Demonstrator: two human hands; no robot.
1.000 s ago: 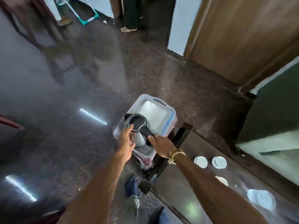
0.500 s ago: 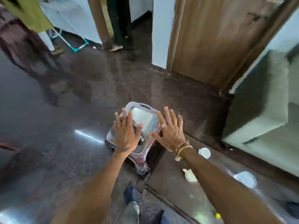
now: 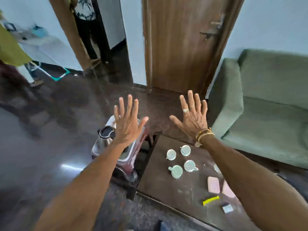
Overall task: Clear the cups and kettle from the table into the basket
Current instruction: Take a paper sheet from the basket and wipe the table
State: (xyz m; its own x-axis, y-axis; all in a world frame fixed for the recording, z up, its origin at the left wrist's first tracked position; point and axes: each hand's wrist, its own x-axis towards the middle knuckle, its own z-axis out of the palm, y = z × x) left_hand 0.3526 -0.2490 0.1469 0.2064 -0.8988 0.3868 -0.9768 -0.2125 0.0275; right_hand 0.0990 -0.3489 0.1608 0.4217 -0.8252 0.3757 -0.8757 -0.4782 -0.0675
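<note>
Both hands are spread flat and empty, the left hand (image 3: 128, 125) over the white perforated basket (image 3: 95, 150), the right hand (image 3: 193, 119) beyond the desk's far edge. The steel kettle (image 3: 105, 135), with its black lid, stands upright in the basket, left of the dark desk (image 3: 166, 185). Four pale, handled cups (image 3: 176, 171) cluster on the desk's far part.

basket (image 3: 96, 150): mostly behind left hand (image 3: 128, 129) | kettle (image 3: 106, 132): body partly hidden
</note>
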